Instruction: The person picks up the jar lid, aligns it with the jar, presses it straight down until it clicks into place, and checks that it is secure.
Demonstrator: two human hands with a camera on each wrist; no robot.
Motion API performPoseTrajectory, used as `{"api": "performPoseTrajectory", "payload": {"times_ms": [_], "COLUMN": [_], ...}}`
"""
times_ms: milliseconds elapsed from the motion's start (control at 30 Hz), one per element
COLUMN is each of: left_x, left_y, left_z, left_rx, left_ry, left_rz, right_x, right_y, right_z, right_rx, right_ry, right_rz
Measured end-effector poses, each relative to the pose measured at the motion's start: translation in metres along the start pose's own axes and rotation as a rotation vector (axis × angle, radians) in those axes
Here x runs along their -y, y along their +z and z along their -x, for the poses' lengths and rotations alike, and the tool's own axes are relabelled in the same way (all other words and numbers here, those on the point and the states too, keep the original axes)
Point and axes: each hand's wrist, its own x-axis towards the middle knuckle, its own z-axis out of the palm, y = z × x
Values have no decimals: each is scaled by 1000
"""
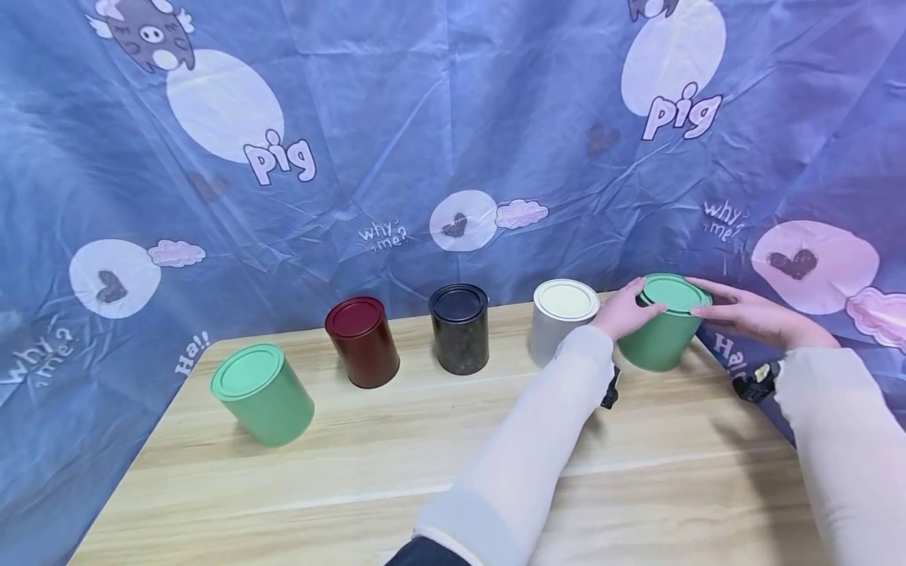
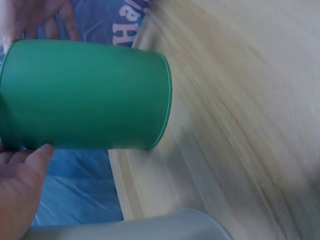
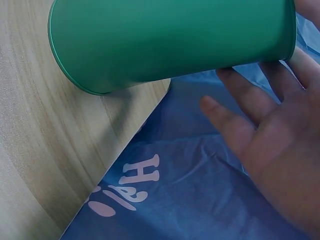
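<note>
At the table's far right corner stands a green lidded can, with a hand at each side near its top rim. My left hand grips its left side, the thumb reaching over toward the lid. From the right, my right hand holds the can with its fingers spread against the wall. In the left wrist view the green can's plain side shows between both hands. The right wrist view has several fingers against that wall. Whether the base is slightly raised, I cannot tell.
Left of the held can stands a white can, partly behind my left forearm. Further left are a black can, a dark red can and another green can. Blue printed cloth hangs behind the wooden table.
</note>
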Motion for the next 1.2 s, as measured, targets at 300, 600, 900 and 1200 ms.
{"api": "performPoseTrajectory", "payload": {"times_ms": [300, 600, 900, 1200], "left_x": [-3, -8, -7, -12], "left_y": [-2, -4, -1, -3], "left_z": [-1, 2, 0, -1], "left_rx": [-5, -15, 1, -17], "left_ry": [-38, -54, -75, -89], "left_rz": [-53, -58, -110, -112], "right_x": [1, -3, -4, -3], "right_y": [0, 0, 1, -1], "right_z": [-2, 0, 1, 1], "right_rx": [-1, 21, 36, 29], "right_ry": [4, -15, -3, -21], "right_rz": [-6, -50, -55, -81]}}
